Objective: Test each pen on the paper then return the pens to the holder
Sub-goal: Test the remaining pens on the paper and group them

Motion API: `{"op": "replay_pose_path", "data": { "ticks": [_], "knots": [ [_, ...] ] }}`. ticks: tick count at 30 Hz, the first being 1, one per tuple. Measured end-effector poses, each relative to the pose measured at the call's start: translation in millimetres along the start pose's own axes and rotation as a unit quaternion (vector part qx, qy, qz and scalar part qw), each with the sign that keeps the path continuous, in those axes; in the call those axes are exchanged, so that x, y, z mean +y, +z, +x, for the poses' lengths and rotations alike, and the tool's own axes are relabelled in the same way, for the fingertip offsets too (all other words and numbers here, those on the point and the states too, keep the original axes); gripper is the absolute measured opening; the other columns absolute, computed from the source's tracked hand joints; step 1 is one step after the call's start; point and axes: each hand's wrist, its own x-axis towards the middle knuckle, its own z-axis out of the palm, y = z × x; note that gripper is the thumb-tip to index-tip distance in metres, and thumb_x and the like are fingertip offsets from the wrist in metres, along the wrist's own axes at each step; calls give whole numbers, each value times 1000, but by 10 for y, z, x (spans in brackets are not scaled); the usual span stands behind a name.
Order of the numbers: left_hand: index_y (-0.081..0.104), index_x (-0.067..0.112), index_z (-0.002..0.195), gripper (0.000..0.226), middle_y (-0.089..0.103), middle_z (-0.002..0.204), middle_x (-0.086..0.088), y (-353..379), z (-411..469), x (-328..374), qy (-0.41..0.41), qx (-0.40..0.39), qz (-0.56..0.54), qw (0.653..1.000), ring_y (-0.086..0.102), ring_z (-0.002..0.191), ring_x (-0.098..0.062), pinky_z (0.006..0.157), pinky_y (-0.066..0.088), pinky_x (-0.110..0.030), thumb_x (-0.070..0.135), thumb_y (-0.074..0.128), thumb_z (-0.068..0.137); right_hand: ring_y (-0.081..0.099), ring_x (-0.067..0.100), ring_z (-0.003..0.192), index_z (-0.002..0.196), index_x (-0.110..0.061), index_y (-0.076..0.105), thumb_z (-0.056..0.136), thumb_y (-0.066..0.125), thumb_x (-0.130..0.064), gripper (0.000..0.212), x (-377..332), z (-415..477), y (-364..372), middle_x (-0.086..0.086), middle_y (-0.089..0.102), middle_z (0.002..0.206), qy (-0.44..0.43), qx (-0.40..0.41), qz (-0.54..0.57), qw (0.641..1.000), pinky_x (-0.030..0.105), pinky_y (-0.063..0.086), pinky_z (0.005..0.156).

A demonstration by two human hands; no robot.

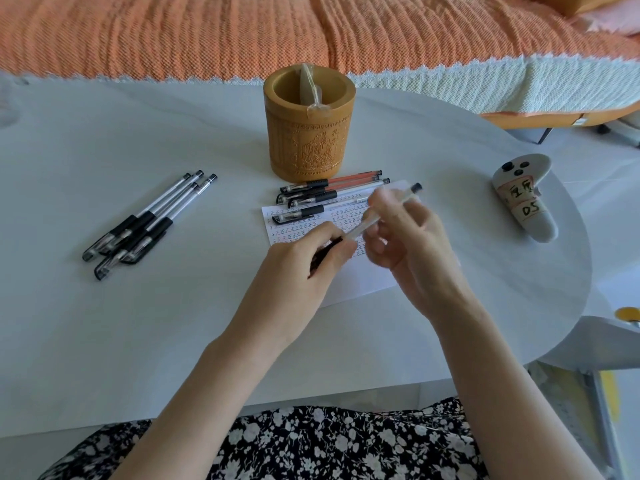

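The person holds one pen [362, 229] in both hands, just above the paper [363, 284]. The left hand [304, 259] is curled round its dark end. The right hand [410, 245] pinches the clear barrel, but it's blurred, so exact finger placement can't be told. Nor is it clear whether the cap is coming off or going on.

Other pens: a row [323, 195] lies across the paper's far edge, just in front of the holder [309, 140]. A second bunch [145, 226] sits well apart, on the left of the table [138, 334].

Likely trouble from here:
- If the cap lets go w/ a jerk, the hands could fly apart & the cap drop off the table, or the tip smear fingers or paper.
- Nothing pins the paper, so a stroke may drag it & nudge the row of pens into rolling.
- Tested vs. untested lots aren't marked, so a pen put down in the wrong group prob. gets skipped or redone.
- The holder has a plastic-wrapped item [310, 90] inside, which could block pens going back in.
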Motion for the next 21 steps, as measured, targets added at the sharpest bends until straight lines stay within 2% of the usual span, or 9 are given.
{"op": "replay_pose_path", "data": {
  "ticks": [2, 4, 8, 11, 13, 14, 17, 19, 21],
  "knots": [
    [63, 24, 91, 15, 48, 51, 9, 18, -6, 33, 9, -11, -1, 1000, 45, 48, -4, 47, 31, -13, 36, 54, 90, 29, 9, 46, 68, -15, 48, 80, 70, -25, 26, 23, -13, 28, -2, 40, 55, 24, -50, -60, 997, 19, 23, 45],
    [64, 26, 97, 17, 54, 55, 7, 29, -12, 33, 6, -20, -2, 1000, 50, 52, -6, 48, 33, -16, 38, 56, 88, 25, 8, 42, 68, -13, 45, 84, 69, -15, 29, 32, -10, 38, -3, 38, 51, 34, -59, -80, 994, 17, 22, 41],
    [59, 18, 85, 10, 51, 62, 2, -9, -10, -29, -15, -20, 6, 1000, 43, 52, -8, 50, 31, -18, 24, 54, 91, 26, 8, 35, 71, -13, 41, 92, 51, -1, 27, -31, 25, -68, -5, 31, 46, 11, 34, 41, 999, 15, 24, 36],
    [59, 19, 89, 23, 52, 72, 7, -63, -5, -73, -44, -33, -19, 998, 48, 63, -4, 60, 38, -13, 12, 39, 97, 48, 15, 38, 91, -10, 55, 94, 43, -6, 13, -92, 59, -185, 0, 48, 46, -17, 90, 74, 993, 18, 32, 38],
    [59, 20, 89, 25, 57, 78, 4, -79, -1, -77, -30, -38, -29, 998, 54, 75, -5, 71, 42, -16, 13, 37, 99, 67, 25, 54, 108, -8, 61, 96, 35, -11, 29, -116, 57, -231, 11, 64, 56, -10, 82, 52, 995, 20, 37, 40],
    [60, 19, 89, 24, 58, 78, 3, -81, 0, -74, -21, -37, -33, 999, 56, 74, -6, 70, 45, -18, 14, 38, 99, 71, 29, 64, 110, -6, 63, 97, 33, -14, 33, -122, 50, -245, 16, 69, 64, -5, 71, 38, 997, 21, 38, 41],
    [62, 17, 88, 16, 56, 69, 6, -91, 7, -72, -4, -25, -17, 1000, 55, 57, -5, 53, 43, -14, 16, 47, 96, 72, 33, 77, 97, 1, 68, 100, 38, -23, 38, -103, 35, -230, 21, 73, 77, -1, 55, -16, 998, 22, 39, 42],
    [62, 19, 91, 13, 56, 65, 5, -99, 12, -93, 8, -19, 23, 1000, 51, 54, -3, 52, 38, -12, 20, 49, 95, 71, 32, 68, 82, -3, 69, 95, 55, -26, 30, -67, 47, -212, 14, 73, 71, -16, 92, -91, 991, 22, 35, 39],
    [60, 23, 93, 11, 56, 60, 4, -93, 8, -128, 14, -32, 65, 997, 50, 56, -5, 52, 36, -15, 25, 49, 94, 57, 28, 53, 62, -15, 65, 83, 72, -28, 25, -20, 77, -211, 4, 65, 55, -30, 131, -165, 977, 21, 30, 38]
  ]
}}
